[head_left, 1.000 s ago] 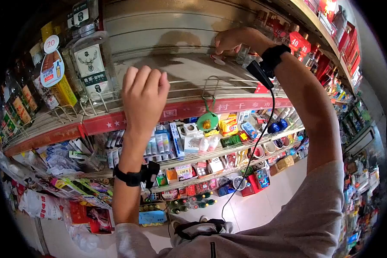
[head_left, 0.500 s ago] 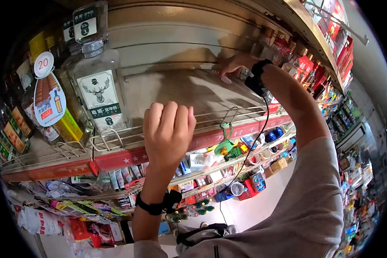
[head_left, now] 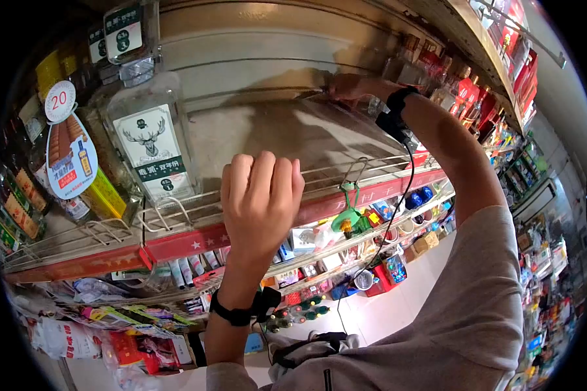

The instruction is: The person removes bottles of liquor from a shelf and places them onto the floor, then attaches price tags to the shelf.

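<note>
My left hand (head_left: 261,195) is curled closed in front of the shelf's wire rail (head_left: 202,210); its palm side is hidden, so I cannot tell whether it grips the rail. Deep on the dusty shelf board (head_left: 235,133), my right hand (head_left: 355,86) reaches to the back panel (head_left: 254,62). Its fingers are bent together in shadow, and whatever they hold is too dark to make out. Clear glass (head_left: 375,104) shows beside the right wrist. Left of the left hand stands a large clear bottle (head_left: 151,140) with a deer label.
Another deer-brand bottle (head_left: 132,32) rises at upper left, near a round tag reading 20 (head_left: 60,101). Red-labelled bottles (head_left: 463,94) line the right end. A green hanging item (head_left: 347,215) dangles from the rail, and a black cable (head_left: 394,212) trails from the right wrist device (head_left: 392,124).
My right hand has moved farther back and slightly left, its fingers now near the back panel in shadow. The view has shifted a little; my left hand keeps its closed shape.
</note>
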{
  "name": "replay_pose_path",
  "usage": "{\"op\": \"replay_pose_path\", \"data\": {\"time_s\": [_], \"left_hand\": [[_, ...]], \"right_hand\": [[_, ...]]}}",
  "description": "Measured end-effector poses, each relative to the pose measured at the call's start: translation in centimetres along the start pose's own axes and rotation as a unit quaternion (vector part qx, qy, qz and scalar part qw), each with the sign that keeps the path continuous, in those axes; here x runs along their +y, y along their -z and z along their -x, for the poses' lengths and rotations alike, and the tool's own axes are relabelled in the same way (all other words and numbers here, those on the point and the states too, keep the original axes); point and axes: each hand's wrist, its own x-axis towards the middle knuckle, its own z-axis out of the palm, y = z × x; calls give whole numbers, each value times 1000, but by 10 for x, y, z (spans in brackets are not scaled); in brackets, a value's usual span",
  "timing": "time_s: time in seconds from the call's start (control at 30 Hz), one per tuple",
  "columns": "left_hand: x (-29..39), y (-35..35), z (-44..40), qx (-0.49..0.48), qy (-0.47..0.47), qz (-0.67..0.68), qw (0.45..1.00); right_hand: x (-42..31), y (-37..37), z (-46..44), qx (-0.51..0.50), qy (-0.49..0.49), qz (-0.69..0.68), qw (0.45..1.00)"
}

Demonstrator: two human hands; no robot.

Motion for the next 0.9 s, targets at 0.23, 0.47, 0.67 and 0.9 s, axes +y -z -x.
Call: {"op": "replay_pose_path", "data": {"time_s": [0.23, 0.47, 0.67, 0.9], "left_hand": [[0, -1, 0, 11, -5, -4, 1000], [0, -2, 0, 18, -7, 4, 1000], [1, 2, 0, 2, 9, 24, 1000], [-1, 0, 1, 4, -2, 19, 1000]], "right_hand": [[2, 7, 18, 109, 58, -23, 992], [-9, 19, 48, 112, 98, -248, 957], [-42, 28, 83, 120, 108, -200, 967], [-56, 48, 101, 65, 184, -249, 948]]}}
